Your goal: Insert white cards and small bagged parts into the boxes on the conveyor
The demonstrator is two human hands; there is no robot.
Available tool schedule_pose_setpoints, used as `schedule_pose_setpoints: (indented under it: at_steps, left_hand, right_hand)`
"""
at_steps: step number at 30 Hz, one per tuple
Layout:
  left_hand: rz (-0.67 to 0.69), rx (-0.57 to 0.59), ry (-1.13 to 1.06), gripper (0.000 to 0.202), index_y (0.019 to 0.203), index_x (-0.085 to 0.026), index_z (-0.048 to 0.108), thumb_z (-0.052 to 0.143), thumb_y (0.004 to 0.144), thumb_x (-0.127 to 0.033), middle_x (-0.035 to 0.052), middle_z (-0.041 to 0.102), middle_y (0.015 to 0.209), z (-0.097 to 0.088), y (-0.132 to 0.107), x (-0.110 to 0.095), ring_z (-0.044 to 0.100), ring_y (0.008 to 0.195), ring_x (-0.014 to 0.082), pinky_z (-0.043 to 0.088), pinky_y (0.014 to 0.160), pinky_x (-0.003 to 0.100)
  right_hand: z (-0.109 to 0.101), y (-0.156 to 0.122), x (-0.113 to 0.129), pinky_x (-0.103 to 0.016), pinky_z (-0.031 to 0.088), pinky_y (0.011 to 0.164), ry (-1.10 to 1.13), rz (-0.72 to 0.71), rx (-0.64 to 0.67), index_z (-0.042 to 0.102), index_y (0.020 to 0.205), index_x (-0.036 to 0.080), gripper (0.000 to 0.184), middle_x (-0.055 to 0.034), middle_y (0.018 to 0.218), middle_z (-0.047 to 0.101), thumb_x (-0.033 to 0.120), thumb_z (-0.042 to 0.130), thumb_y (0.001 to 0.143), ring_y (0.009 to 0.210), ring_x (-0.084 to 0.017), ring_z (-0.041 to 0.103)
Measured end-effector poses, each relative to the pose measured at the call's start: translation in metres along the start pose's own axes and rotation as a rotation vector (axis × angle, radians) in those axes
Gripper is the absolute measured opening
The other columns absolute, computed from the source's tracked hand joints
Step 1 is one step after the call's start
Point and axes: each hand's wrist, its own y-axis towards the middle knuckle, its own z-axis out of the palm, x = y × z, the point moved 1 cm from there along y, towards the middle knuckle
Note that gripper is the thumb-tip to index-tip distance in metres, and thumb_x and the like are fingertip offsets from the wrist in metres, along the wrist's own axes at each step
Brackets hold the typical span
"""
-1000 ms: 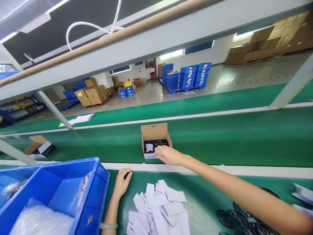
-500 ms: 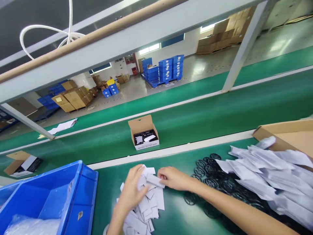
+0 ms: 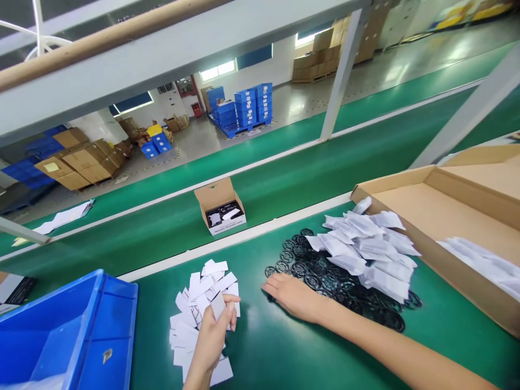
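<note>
My left hand (image 3: 214, 330) is closed on a white paper card (image 3: 218, 304), lifted just above a loose pile of white cards (image 3: 199, 295) on the green bench. My right hand (image 3: 293, 294) lies with its fingers curled on the near left edge of a heap of black ring-shaped parts (image 3: 320, 268); whether it holds one I cannot make out. White plastic packets (image 3: 365, 246) are piled on top of those rings. On the green conveyor belt (image 3: 325, 168) beyond stands a small open cardboard box (image 3: 221, 207) with dark items and a white card inside.
A blue plastic bin (image 3: 77, 336) sits at the near left. A large flat cardboard box (image 3: 447, 211) with more white packets is at the right. Grey frame posts (image 3: 339, 76) rise behind the belt. Papers (image 3: 65, 216) lie on the far belt; stacked crates and cartons stand on the floor beyond.
My right hand has come back from the small box on the belt, passed the card pile and now rests at the black rings. My left hand has picked a card up. The view swung right.
</note>
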Motion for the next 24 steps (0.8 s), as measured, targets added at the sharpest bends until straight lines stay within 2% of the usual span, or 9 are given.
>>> schedule_pose_setpoints:
  at_steps: [4, 6, 9, 11, 13, 16, 19, 22, 24]
  left_hand:
    - [-0.048, -0.048, 0.027, 0.047, 0.089, -0.014, 0.061, 0.056, 0.082, -0.061, -0.0057, 0.037, 0.054, 0.027, 0.005, 0.019, 0.035, 0.052, 0.0126, 0.029, 0.053, 0.025]
    - [-0.056, -0.064, 0.099, 0.048, 0.093, -0.014, 0.06, 0.059, 0.079, -0.06, -0.0066, 0.036, 0.055, 0.04, 0.009, 0.027, 0.035, 0.052, 0.013, 0.029, 0.054, 0.025]
    - [-0.028, -0.027, 0.267, 0.041, 0.101, -0.015, 0.058, 0.064, 0.076, -0.047, -0.0072, 0.037, 0.059, 0.056, 0.012, 0.037, 0.039, 0.055, 0.0142, 0.03, 0.056, 0.025]
    - [-0.033, 0.027, 0.453, 0.029, 0.096, -0.016, 0.058, 0.064, 0.076, -0.035, -0.0071, 0.038, 0.058, 0.064, 0.012, 0.041, 0.04, 0.056, 0.015, 0.029, 0.055, 0.026]
    - [-0.046, 0.076, 0.611, 0.02, 0.091, -0.018, 0.058, 0.065, 0.075, -0.028, -0.0047, 0.046, 0.062, 0.072, 0.009, 0.041, 0.045, 0.06, 0.0171, 0.03, 0.057, 0.026]
    - [-0.049, 0.161, 0.7, 0.022, 0.094, -0.019, 0.059, 0.066, 0.074, -0.026, 0.0023, 0.061, 0.081, 0.08, 0.0, 0.039, 0.056, 0.078, 0.0227, 0.038, 0.07, 0.028]
    - [-0.109, 0.265, 0.766, 0.03, 0.1, -0.019, 0.058, 0.068, 0.072, -0.023, 0.0067, 0.066, 0.095, 0.082, -0.012, 0.041, 0.059, 0.09, 0.0259, 0.041, 0.079, 0.03]
    - [-0.181, 0.388, 0.854, 0.036, 0.103, -0.017, 0.057, 0.067, 0.069, -0.017, 0.0091, 0.066, 0.102, 0.08, -0.017, 0.05, 0.06, 0.094, 0.0266, 0.041, 0.08, 0.03]
    - [-0.197, 0.466, 0.892, 0.034, 0.1, -0.018, 0.057, 0.068, 0.068, -0.019, 0.0093, 0.067, 0.102, 0.078, -0.016, 0.059, 0.061, 0.094, 0.027, 0.042, 0.079, 0.03]
  right_hand:
    - [0.0, -0.007, 0.01, -0.033, 0.042, 0.079, 0.127, 0.031, -0.124, 0.06, 0.105, 0.013, 0.023, -0.0092, 0.091, 0.063, 0.003, 0.05, 0.086, 0.087, -0.025, 0.054]
    - [-0.003, -0.009, 0.016, -0.031, 0.042, 0.077, 0.232, 0.025, -0.185, 0.061, 0.096, 0.015, 0.016, -0.0065, 0.087, 0.063, 0.006, 0.049, 0.089, 0.083, -0.022, 0.054]
    - [-0.004, -0.011, 0.024, -0.029, 0.042, 0.075, 0.338, 0.02, -0.222, 0.06, 0.088, 0.016, 0.014, -0.0042, 0.083, 0.063, 0.006, 0.051, 0.089, 0.081, -0.021, 0.055]
    - [-0.003, -0.011, 0.025, -0.029, 0.042, 0.074, 0.35, 0.034, -0.235, 0.06, 0.086, 0.017, 0.014, -0.0038, 0.082, 0.064, 0.005, 0.052, 0.088, 0.08, -0.02, 0.055]
    - [-0.005, -0.013, 0.019, -0.03, 0.043, 0.073, 0.324, 0.06, -0.271, 0.06, 0.084, 0.017, 0.015, -0.0034, 0.081, 0.063, 0.007, 0.051, 0.088, 0.078, -0.021, 0.055]
    - [-0.019, -0.022, -0.007, -0.033, 0.044, 0.076, 0.2, 0.146, -0.406, 0.06, 0.087, 0.018, 0.015, -0.0053, 0.083, 0.062, 0.012, 0.047, 0.092, 0.079, -0.022, 0.055]
    - [-0.036, -0.038, -0.048, -0.039, 0.044, 0.082, -0.039, 0.352, -0.493, 0.06, 0.1, 0.015, 0.014, -0.0121, 0.097, 0.06, 0.013, 0.051, 0.089, 0.092, -0.028, 0.053]
    - [-0.041, -0.054, -0.089, -0.044, 0.043, 0.085, -0.224, 0.59, -0.387, 0.058, 0.111, 0.008, 0.031, -0.0197, 0.11, 0.056, 0.013, 0.063, 0.082, 0.101, -0.035, 0.05]
    - [-0.039, -0.06, -0.108, -0.045, 0.041, 0.089, -0.244, 0.64, -0.294, 0.057, 0.115, 0.006, 0.039, -0.0216, 0.116, 0.054, 0.012, 0.067, 0.078, 0.107, -0.038, 0.047]
